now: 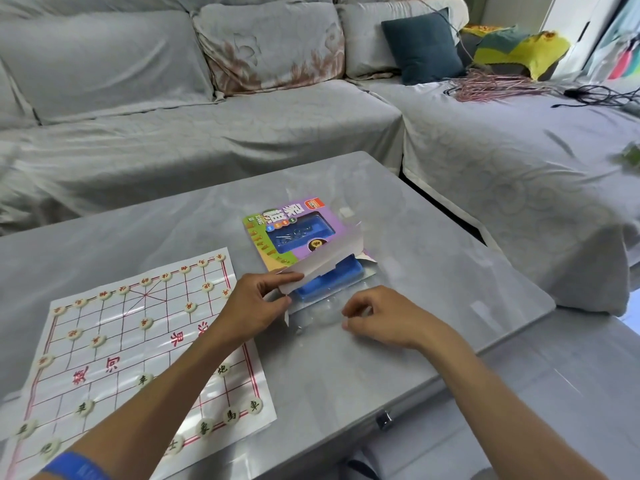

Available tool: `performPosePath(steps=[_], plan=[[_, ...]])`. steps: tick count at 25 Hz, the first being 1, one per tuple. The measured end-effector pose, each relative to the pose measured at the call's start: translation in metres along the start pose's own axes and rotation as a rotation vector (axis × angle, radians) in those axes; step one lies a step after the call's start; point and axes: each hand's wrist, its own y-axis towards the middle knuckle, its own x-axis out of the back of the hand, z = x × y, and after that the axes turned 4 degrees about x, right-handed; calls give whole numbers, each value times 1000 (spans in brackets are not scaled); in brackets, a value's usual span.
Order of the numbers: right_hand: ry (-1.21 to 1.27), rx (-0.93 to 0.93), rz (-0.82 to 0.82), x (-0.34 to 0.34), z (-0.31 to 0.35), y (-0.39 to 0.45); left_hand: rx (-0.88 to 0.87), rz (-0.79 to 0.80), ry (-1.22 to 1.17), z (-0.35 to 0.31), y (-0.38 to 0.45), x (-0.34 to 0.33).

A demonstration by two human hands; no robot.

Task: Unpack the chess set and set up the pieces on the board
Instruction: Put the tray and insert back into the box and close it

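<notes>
White box flap [322,263] pinched by left hand [254,306], right hand [381,318] pinching clear wrap [322,313].

Left hand [258,303] reaching forward, thumb and forefinger pinching something thin; right hand [379,315] beside it, fingers curled inward, fingertips pinched together; both forearms bare, blue band round left forearm
</notes>
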Motion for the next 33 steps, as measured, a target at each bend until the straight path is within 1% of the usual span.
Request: performPosePath(steps=[4, 7, 8, 9, 10, 11, 12, 13, 14, 15, 16, 17, 18, 19, 20, 21, 24, 27, 30, 33], plan=[[-113, 59, -59, -18, 1, 22, -27, 9, -31, 0, -6, -1], [-154, 85, -72, -21, 0, 30, -36, 5, 7, -1, -8, -1], [-157, 104, -90, -18, 1, 30, -40, 13, 28, -1, -9, 0], [-125, 129, -152, -14, 2, 29, -45, 29, 40, -3, -10, 0], [-55, 145, -282, -6, 3, 26, -51, 48, 34, -6, -12, 1], [35, 144, -458, 5, 5, 21, -55, 61, 6, -9, -15, 3], [105, 125, -648, 16, 3, 16, -55, 62, -42, -14, -19, 7], [124, 83, -803, 26, 1, 11, -52, 60, -98, -19, -22, 12], [113, 11, -876, 33, -2, 6, -49, 65, -142, -24, -25, 17], [140, -65, -842, 36, -4, 2, -46, 77, -166, -28, -27, 23], [281, -103, -723, 35, -6, 3, -43, 93, -173, -32, -29, 29], [551, -91, -574, 32, -4, 4, -48, 111, -174, -36, -31, 34], [832, -59, -461, 28, 0, 6, -63, 129, -190, -39, -33, 38], [1067, -8, -420, 26, 3, 8, -79, 144, -236, -43, -35, 40], [1213, 43, -437, 25, 5, 9, -89, 151, -308, -46, -36, 43], [1268, 81, -484, 26, 8, 11, -90, 149, -386, -49, -38, 46], [1198, 157, -598, 26, 16, 13, -119, 74, -595, -55, -39, 53], [1170, 203, -642, 24, 26, 14, -145, -52, -766, -55, -38, 55], [1095, 253, -689, 21, 33, 17, -121, -49, -836, -49, -37, 57], [1102, 282, -732, 23, 37, 19, -109, -64, -864, -51, -35, 56]])
